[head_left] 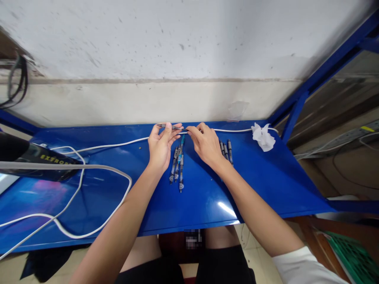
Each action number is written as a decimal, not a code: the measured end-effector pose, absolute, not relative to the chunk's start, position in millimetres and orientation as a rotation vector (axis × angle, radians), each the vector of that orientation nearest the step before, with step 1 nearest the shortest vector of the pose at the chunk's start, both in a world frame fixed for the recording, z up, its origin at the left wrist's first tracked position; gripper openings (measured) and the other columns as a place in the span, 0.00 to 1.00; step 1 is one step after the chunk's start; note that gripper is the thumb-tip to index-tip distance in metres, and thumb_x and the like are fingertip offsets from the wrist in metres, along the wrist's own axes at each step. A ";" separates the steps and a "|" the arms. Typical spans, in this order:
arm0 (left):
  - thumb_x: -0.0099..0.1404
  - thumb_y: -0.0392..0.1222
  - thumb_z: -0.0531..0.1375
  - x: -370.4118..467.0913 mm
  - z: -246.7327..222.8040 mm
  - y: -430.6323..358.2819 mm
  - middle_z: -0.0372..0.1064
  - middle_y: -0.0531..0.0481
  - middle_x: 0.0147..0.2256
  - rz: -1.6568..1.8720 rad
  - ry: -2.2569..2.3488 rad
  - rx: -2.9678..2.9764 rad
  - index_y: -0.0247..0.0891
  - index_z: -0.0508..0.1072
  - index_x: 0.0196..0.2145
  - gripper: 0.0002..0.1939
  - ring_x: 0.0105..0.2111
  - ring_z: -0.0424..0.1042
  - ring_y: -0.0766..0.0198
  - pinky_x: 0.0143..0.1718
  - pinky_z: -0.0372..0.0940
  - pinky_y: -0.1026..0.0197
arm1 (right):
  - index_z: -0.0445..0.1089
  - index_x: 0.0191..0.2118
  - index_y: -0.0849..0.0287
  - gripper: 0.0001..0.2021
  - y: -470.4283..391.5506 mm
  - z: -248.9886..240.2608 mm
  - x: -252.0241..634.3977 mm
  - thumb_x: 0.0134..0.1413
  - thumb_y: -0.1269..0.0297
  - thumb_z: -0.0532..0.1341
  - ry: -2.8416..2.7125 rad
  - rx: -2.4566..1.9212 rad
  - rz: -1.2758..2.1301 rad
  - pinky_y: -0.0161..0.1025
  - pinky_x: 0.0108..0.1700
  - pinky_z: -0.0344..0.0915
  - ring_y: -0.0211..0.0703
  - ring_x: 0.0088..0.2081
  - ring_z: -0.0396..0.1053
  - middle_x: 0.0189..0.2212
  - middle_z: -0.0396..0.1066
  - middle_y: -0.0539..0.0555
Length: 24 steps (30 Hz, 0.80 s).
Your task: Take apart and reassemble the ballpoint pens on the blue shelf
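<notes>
A slim pen (175, 127) with a clear-grey barrel lies nearly level between my hands, above the back of the blue table. My left hand (161, 146) pinches its barrel, palm turned up. My right hand (205, 142) is closed at the pen's thin dark end, and whether that end is a separate part I cannot tell. Below the hands, several pens (177, 165) lie close together on the table, one of them with a teal part (182, 141). Another group of pens (230, 150) lies beside my right wrist, partly hidden by it.
A white cable (115, 145) runs along the back of the blue table (195, 205) and loops at left. A black object with yellow lettering (38, 157) stands at left. Crumpled white paper (263, 137) lies at back right. A wall (177, 102) borders the table, with a blue frame post (293, 116) at right.
</notes>
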State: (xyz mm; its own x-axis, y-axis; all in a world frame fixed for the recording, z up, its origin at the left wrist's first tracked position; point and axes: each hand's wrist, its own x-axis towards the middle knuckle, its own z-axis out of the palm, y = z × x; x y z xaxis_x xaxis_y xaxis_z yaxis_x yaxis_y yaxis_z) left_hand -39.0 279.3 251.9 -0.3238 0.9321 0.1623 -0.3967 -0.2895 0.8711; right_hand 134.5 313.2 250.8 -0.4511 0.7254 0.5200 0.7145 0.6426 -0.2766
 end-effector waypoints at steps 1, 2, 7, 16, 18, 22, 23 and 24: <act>0.71 0.54 0.73 -38.5 252.0 279.1 0.86 0.44 0.47 1.768 0.920 0.873 0.43 0.72 0.45 0.17 0.48 0.86 0.56 0.48 0.76 0.58 | 0.75 0.60 0.50 0.18 313.2 250.9 134.3 0.84 0.57 0.49 -2.252 -1.114 0.025 0.45 0.48 0.61 0.51 0.45 0.69 0.44 0.72 0.58; 0.71 0.53 0.73 -38.1 252.1 279.0 0.86 0.44 0.47 1.769 0.911 0.872 0.43 0.72 0.45 0.17 0.47 0.86 0.57 0.48 0.76 0.58 | 0.74 0.60 0.51 0.18 313.3 251.0 134.1 0.84 0.57 0.49 -2.253 -1.114 0.029 0.45 0.48 0.61 0.51 0.45 0.69 0.44 0.72 0.58; 0.69 0.52 0.74 -40.5 251.4 281.0 0.86 0.45 0.44 1.843 0.920 0.833 0.43 0.72 0.44 0.18 0.44 0.86 0.59 0.46 0.75 0.60 | 0.73 0.61 0.54 0.17 314.1 250.8 133.9 0.84 0.55 0.50 -2.235 -1.110 0.052 0.45 0.49 0.63 0.54 0.49 0.71 0.46 0.73 0.60; 0.70 0.52 0.74 -38.2 251.7 279.9 0.86 0.44 0.46 1.800 0.907 0.865 0.42 0.74 0.44 0.16 0.44 0.85 0.60 0.45 0.75 0.61 | 0.71 0.55 0.57 0.15 315.4 246.9 132.6 0.84 0.54 0.52 -2.174 -1.037 0.154 0.47 0.50 0.68 0.55 0.49 0.75 0.49 0.77 0.63; 0.70 0.52 0.74 -35.6 251.8 278.4 0.86 0.44 0.47 1.754 0.910 0.904 0.42 0.75 0.44 0.16 0.45 0.86 0.60 0.46 0.75 0.61 | 0.70 0.54 0.56 0.14 314.7 246.0 132.1 0.83 0.54 0.52 -2.162 -1.001 0.208 0.46 0.49 0.69 0.54 0.48 0.75 0.48 0.78 0.62; 0.69 0.52 0.75 -32.0 251.8 276.1 0.86 0.44 0.47 1.692 0.909 0.934 0.41 0.77 0.45 0.16 0.46 0.86 0.58 0.48 0.76 0.60 | 0.69 0.53 0.55 0.13 312.5 244.9 131.5 0.83 0.54 0.52 -2.159 -0.961 0.270 0.46 0.48 0.71 0.53 0.48 0.77 0.49 0.79 0.61; 0.68 0.52 0.75 -31.6 251.8 275.9 0.86 0.43 0.47 1.682 0.912 0.942 0.41 0.78 0.44 0.16 0.46 0.86 0.58 0.48 0.76 0.59 | 0.69 0.53 0.55 0.13 312.0 244.7 131.4 0.83 0.54 0.52 -2.156 -0.954 0.284 0.45 0.48 0.71 0.53 0.48 0.78 0.49 0.79 0.61; 0.68 0.52 0.75 -31.4 251.8 275.7 0.86 0.43 0.47 1.676 0.916 0.950 0.41 0.78 0.44 0.16 0.46 0.86 0.58 0.48 0.76 0.59 | 0.69 0.53 0.55 0.13 311.7 244.6 131.3 0.83 0.54 0.52 -2.152 -0.946 0.300 0.45 0.47 0.71 0.53 0.48 0.78 0.50 0.79 0.61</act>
State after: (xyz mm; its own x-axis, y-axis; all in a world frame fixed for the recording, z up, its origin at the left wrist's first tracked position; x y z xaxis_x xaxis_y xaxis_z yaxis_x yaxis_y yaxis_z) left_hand -31.4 275.7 251.8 -0.2289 0.9579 0.1731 -0.3710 -0.2503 0.8943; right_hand 131.3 311.7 244.6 -0.4430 0.7105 0.5467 0.5337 0.6990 -0.4760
